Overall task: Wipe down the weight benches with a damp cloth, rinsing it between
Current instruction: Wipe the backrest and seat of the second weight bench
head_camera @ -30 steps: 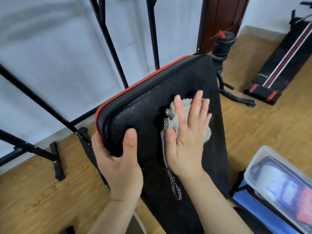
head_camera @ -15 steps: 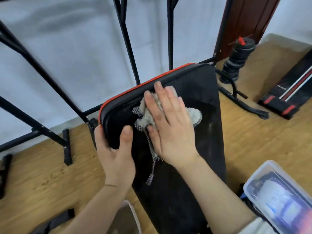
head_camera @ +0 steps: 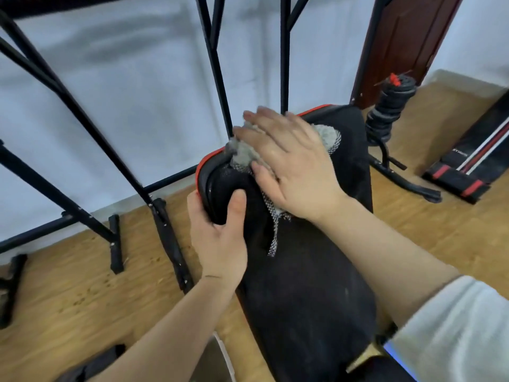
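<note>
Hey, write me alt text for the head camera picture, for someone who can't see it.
A person's right hand presses a grey cloth flat against the top end of a black, red-edged bench pad, while the left hand grips the pad's corner. A black metal frame stands behind it on a wooden floor.

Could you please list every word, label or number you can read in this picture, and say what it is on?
White print on the striped bench lying on the floor at right: too small and blurred to read.
Black bench pad, grey cloth, stacked weight plates: no text visible.
Nothing else is legible.
</note>
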